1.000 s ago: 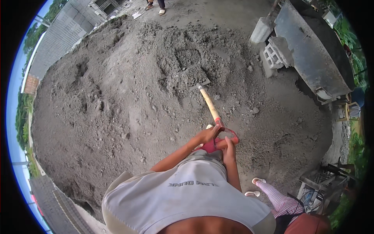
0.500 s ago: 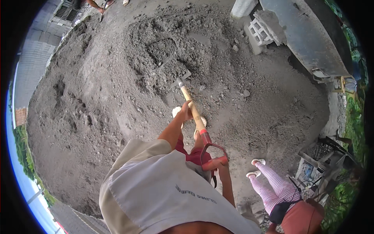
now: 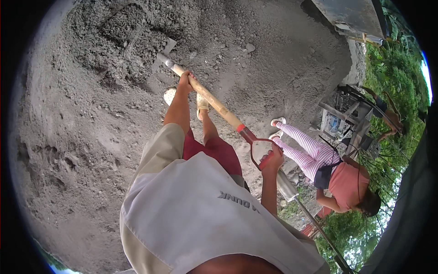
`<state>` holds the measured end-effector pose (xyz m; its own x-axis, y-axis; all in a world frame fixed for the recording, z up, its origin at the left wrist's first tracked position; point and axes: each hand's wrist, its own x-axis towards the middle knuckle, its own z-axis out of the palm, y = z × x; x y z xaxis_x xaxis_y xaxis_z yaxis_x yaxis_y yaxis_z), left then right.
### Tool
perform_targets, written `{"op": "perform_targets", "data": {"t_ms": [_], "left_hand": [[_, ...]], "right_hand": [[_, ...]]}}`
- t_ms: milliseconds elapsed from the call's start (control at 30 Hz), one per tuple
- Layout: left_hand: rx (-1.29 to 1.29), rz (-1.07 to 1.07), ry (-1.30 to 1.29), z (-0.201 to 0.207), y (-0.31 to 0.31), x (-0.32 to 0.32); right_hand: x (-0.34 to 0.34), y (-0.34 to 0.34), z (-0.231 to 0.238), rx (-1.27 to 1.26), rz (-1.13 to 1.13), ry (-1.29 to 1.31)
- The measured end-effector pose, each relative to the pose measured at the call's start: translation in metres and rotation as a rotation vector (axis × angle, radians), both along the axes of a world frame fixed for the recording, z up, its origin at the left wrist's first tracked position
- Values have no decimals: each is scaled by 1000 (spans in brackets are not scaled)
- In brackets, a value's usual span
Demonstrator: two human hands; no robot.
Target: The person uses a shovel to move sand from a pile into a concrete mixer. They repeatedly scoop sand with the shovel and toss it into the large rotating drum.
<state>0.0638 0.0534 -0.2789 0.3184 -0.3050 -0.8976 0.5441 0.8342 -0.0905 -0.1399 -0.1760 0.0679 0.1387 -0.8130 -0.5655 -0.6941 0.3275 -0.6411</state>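
A shovel (image 3: 214, 101) with a wooden shaft and a red D-shaped handle slants across my front. Its blade (image 3: 165, 51) is partly sunk in the loose grey heap of sand and gravel (image 3: 123, 41) at the upper left. My left hand (image 3: 186, 81) is wrapped round the shaft low down, close to the metal socket. Around the grip of the red handle, near my right hip, my right hand (image 3: 272, 160) is closed. My two light clogs (image 3: 202, 104) stand on the grey ground just behind the blade.
A person in striped trousers (image 3: 315, 153) stands to my right, close to the handle side. Beyond are a wooden frame (image 3: 340, 114) and another person (image 3: 390, 118) among greenery. A large metal sheet (image 3: 351, 16) lies at the upper right. A metal cylinder (image 3: 286, 185) with a rod is beside my right arm.
My view has swung to the right, so the heap and blade sit further left and more of the other person shows. Both hands keep hold of the shovel, and its blade stays in the heap.
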Motion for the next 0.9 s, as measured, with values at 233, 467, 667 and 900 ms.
{"op": "perform_targets", "data": {"t_ms": [233, 467, 667, 900], "left_hand": [[41, -35, 54, 7, 8, -96], [152, 67, 233, 72, 4, -188], [48, 471, 205, 75, 37, -192], [365, 648, -171, 96, 110, -157]], "right_hand": [[-102, -33, -18, -110, -25, -45], [-79, -130, 8, -169, 375, 145], [95, -138, 5, -308, 898, 89], [300, -11, 55, -366, 1506, -246]]}}
